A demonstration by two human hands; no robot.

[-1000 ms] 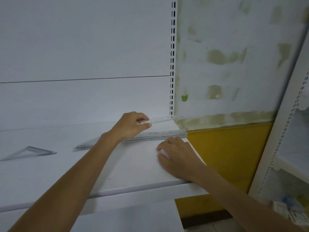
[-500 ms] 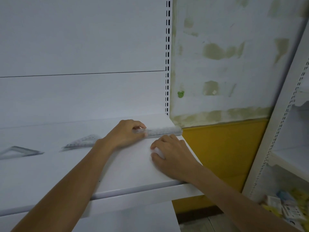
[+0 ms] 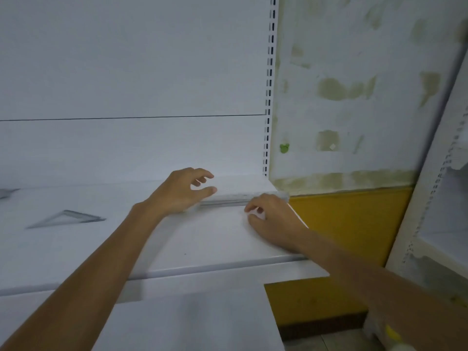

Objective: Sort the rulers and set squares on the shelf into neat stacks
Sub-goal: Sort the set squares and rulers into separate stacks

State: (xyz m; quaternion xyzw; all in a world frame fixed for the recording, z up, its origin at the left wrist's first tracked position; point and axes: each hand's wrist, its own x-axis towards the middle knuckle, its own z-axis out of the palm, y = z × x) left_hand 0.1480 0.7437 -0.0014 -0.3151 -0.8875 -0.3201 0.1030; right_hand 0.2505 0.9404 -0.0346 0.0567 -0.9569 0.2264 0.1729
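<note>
- Your left hand [image 3: 182,191] hovers wide-fingered, empty, over the rulers [image 3: 228,198] at the shelf's [image 3: 202,244] back right corner.
- Your right hand [image 3: 273,219], fingers curled, likely squares them; grip unclear.

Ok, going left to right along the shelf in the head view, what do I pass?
Cut-off set square → second set square → left hand → ruler stack → right hand → yellow wall panel.

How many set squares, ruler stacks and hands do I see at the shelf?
Set squares: 2, whole set square, cut-off set square at left edge
Ruler stacks: 1, ruler stack between the hands
Hands: 2, left hand, right hand
Total: 5
</note>
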